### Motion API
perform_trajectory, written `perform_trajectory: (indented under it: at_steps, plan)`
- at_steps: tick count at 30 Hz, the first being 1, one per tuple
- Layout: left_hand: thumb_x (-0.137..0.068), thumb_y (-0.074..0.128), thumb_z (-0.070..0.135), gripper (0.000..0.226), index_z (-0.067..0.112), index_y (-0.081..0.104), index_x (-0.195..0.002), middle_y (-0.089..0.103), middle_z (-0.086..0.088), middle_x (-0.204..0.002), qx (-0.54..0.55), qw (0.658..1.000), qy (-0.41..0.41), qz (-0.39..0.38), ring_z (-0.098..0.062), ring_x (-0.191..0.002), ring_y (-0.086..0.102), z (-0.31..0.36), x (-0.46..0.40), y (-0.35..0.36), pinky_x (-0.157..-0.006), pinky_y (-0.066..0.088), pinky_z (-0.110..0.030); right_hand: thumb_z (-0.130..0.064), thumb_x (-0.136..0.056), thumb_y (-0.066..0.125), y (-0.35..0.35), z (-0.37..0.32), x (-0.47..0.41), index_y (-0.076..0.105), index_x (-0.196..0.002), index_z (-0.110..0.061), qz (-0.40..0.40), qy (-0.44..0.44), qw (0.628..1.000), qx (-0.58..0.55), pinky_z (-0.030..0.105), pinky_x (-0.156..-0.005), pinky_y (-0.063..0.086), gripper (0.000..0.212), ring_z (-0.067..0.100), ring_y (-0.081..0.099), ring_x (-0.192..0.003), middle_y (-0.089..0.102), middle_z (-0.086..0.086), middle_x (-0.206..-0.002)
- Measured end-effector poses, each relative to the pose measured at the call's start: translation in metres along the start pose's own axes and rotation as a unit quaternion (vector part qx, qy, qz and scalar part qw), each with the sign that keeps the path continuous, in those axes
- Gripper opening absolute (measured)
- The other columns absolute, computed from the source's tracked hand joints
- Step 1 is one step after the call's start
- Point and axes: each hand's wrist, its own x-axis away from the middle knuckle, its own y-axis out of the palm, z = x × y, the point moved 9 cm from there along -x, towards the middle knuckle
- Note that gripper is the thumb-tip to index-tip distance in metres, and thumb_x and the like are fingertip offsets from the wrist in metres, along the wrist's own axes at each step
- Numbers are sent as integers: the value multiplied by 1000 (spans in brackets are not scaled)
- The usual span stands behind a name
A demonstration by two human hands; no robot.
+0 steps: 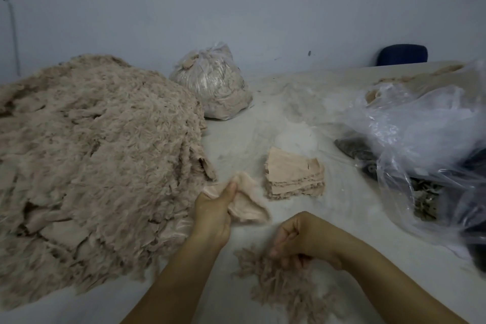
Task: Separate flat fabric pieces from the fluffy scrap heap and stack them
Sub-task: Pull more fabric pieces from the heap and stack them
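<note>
Left hand (214, 214) pinches a flat piece (246, 205), right hand (294, 241) loosely curled over fluff (278, 281); next: onto the stack (294, 176) just ahead.

the big scrap heap (92, 166) fills the table's (328, 218) left; a tied bag (213, 81) sits behind it. the fabric stack (294, 173) lies mid-table, loose plastic bags (420, 134) to its right, a fluff clump (278, 276) nearest.
</note>
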Motion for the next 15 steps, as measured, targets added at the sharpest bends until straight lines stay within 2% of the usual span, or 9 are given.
perform_trajectory:
  at_steps: [2,5,6,7,9,11,13,14,15]
  plan:
    - [-85,60,-5,15,-10,63,-99,69,-17,-90,-4,1000,0,-15,-19,-70,69,1,-3,0,-67,58,-29,-19,-78,77,-12,-1,-2,72,-82,-8,48,-5,999,-11,19,-46,45,12,8,55,-46,68,7,-68]
    - [-86,60,2,25,-14,61,-106,66,-28,-104,-58,991,-51,-112,-32,-86,67,-15,8,19,-77,58,-38,-34,-83,70,-26,-9,-9,67,-78,-17,158,-58,974,-153,21,-52,49,18,9,61,-54,67,-1,-68]
    - [-87,62,6,26,-13,62,-105,66,-29,-103,-83,987,-56,-128,-35,-90,67,-21,11,23,-80,57,-42,-32,-84,69,-27,-13,-12,66,-77,-17,175,-80,964,-186,22,-52,50,17,10,63,-56,68,-1,-68]
    - [-88,63,11,25,-11,64,-101,68,-27,-98,-111,987,-42,-110,-37,-89,67,-20,11,21,-80,57,-46,-26,-84,70,-29,-14,-14,67,-80,-16,189,-97,956,-204,22,-52,51,12,11,65,-57,70,0,-70]
    - [-88,65,18,19,0,63,-83,67,-18,-78,-153,988,9,-26,-32,-73,64,-7,3,7,-68,56,-44,-16,-83,72,-31,-12,-15,68,-84,-12,199,-103,952,-209,23,-49,49,6,10,62,-54,69,1,-68]
    - [-88,64,24,26,8,55,-70,56,-9,-59,-177,984,32,13,-21,-49,52,3,-3,-3,-42,47,-26,-16,-82,73,-29,-5,-16,67,-76,-17,167,-80,966,-179,20,-48,47,9,7,59,-51,66,-4,-61]
    - [-88,65,26,32,10,51,-64,48,-2,-48,-201,979,32,-14,-13,-36,41,5,-4,-3,-33,30,-14,-25,-78,76,-23,-4,-16,70,-73,-21,107,-55,984,-133,18,-52,48,9,5,61,-55,66,-7,-61]
    - [-87,66,27,34,12,50,-61,45,0,-44,-226,973,30,-44,-10,-33,37,2,-5,2,-33,26,-12,-33,-74,77,-22,-5,-16,71,-80,-22,95,-56,987,-117,17,-55,48,14,3,62,-58,67,-10,-64]
    - [-85,67,28,35,15,51,-57,42,3,-42,-263,960,27,-89,-9,-33,35,-1,-4,10,-34,24,-12,-40,-70,77,-25,-7,-18,70,-90,-22,104,-63,987,-101,15,-58,48,28,1,63,-61,67,-13,-67]
